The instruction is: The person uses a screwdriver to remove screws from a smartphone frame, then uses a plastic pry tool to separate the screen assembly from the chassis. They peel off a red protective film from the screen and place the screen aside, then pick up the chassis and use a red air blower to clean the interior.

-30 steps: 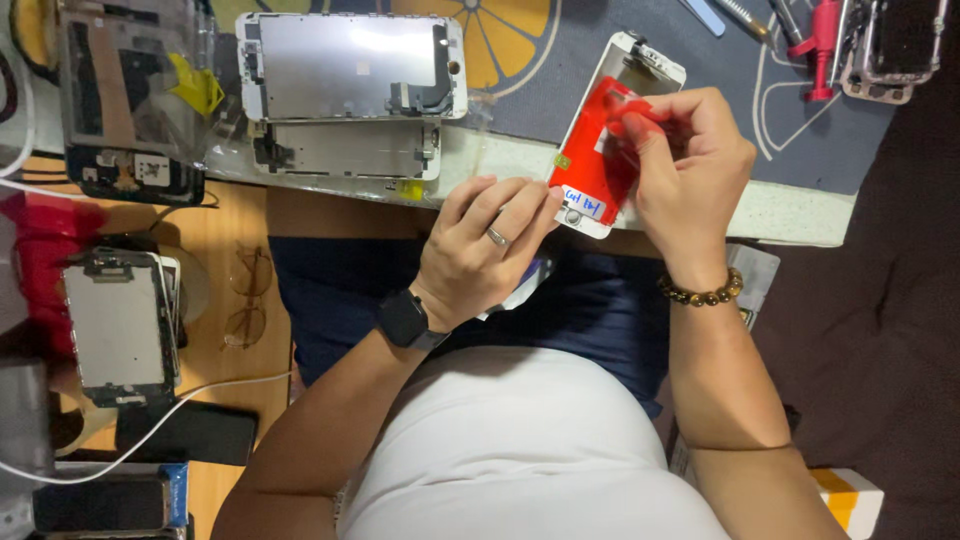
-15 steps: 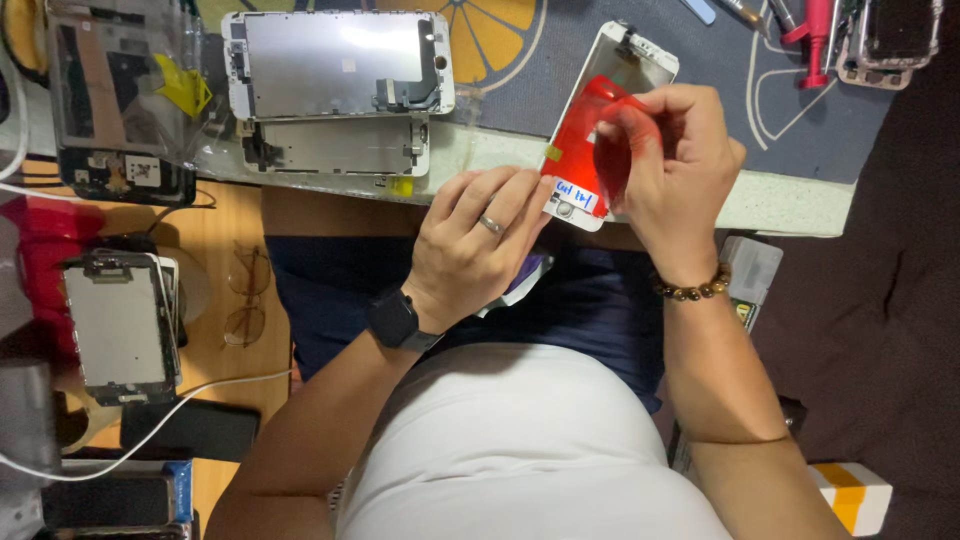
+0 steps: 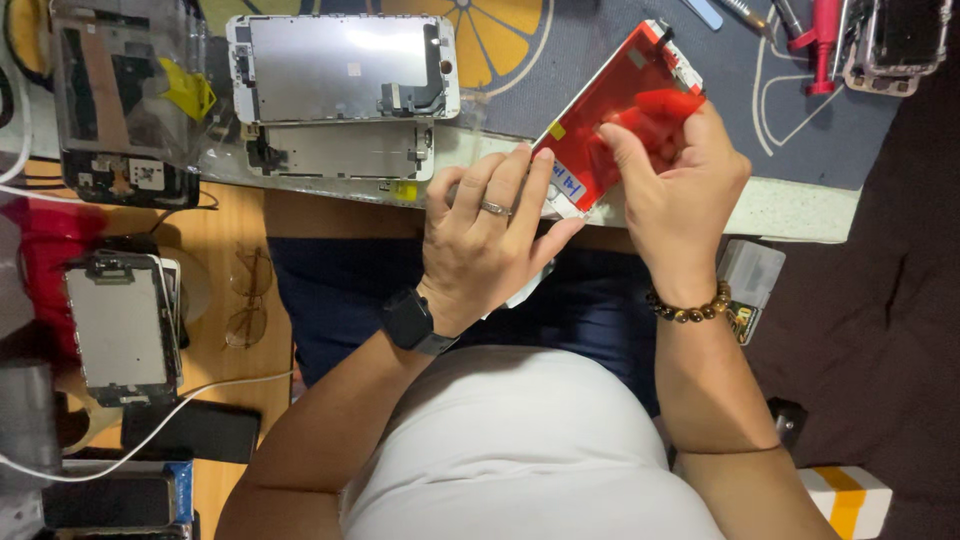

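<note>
A phone screen panel covered by a red protective film (image 3: 612,128) lies tilted over the near edge of the grey work mat (image 3: 740,110). My left hand (image 3: 487,240), with a ring and a black wristwatch, grips its lower end next to a small white sticker. My right hand (image 3: 676,185), with a bead bracelet on the wrist, pinches the red film on the panel's right side with fingertips and thumb.
Two white phone screen assemblies (image 3: 345,68) lie face down on the mat to the left, and a bagged one (image 3: 120,100) further left. A red tool (image 3: 826,45) and a phone frame (image 3: 895,40) sit at the far right. Eyeglasses (image 3: 245,300), another panel (image 3: 120,325) and cables are on the wooden surface.
The red-filmed panel and both hands stay together at the mat's edge. My right fingers have shifted on the film, and my left fingers have moved up along the panel's lower end.
</note>
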